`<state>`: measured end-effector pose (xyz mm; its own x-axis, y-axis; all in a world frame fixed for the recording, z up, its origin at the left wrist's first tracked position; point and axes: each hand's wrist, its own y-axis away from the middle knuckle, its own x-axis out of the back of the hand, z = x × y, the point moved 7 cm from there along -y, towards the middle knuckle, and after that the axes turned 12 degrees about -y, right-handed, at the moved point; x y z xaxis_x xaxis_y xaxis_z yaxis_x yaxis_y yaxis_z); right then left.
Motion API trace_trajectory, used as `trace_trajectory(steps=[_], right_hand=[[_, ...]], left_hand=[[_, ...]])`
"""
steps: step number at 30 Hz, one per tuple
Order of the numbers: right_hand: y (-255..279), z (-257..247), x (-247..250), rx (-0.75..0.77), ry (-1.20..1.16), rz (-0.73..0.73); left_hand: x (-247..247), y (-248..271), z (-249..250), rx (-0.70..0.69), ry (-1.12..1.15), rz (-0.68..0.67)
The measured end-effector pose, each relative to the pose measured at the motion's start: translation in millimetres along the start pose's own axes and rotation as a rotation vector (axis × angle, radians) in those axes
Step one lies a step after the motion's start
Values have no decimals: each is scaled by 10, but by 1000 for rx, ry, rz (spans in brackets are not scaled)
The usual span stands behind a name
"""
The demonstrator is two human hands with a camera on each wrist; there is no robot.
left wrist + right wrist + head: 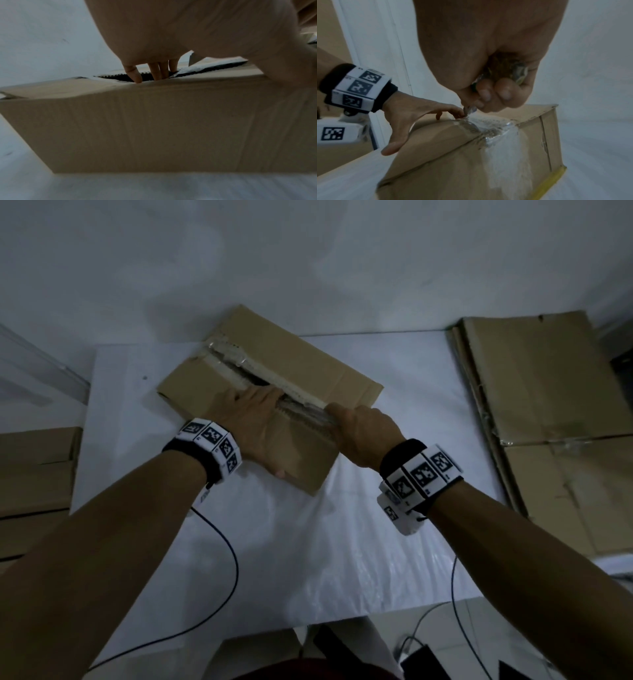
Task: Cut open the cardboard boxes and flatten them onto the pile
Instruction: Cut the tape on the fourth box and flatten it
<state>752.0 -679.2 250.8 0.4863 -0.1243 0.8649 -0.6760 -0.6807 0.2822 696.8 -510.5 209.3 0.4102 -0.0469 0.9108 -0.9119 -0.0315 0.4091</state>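
Observation:
A brown cardboard box (pixel 308 361) lies slanted on the white table (pixel 308 542), and its top seam gapes open with pale torn edges. My left hand (pixel 267 433) lies on the near flap; its fingers (pixel 135 75) hook over the flap's edge into the gap, and its thumb presses the box side (pixel 154 128). My right hand (pixel 356 426) is at the seam's near end. It is fisted round a crumpled strip of clear tape (pixel 518 71), which still sticks to the box (pixel 445 155) at the corner. No cutting tool is in view.
A pile of flattened cardboard (pixel 548 405) lies along the table's right side. More cardboard boxes (pixel 34 467) stand off the table's left edge. Black cables (pixel 226 542) hang from both wrists toward me. A white wall rises right behind the box.

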Motion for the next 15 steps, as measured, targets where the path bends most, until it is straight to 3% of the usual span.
trace_trajectory(steps=[7,15], right_hand=[[-161,-109,26,-12,103,-50],[-158,-82,25,-49,237,-161]], left_hand=[[49,-35,18,11,56,4],[3,-97,-6,4,-2,-94]])
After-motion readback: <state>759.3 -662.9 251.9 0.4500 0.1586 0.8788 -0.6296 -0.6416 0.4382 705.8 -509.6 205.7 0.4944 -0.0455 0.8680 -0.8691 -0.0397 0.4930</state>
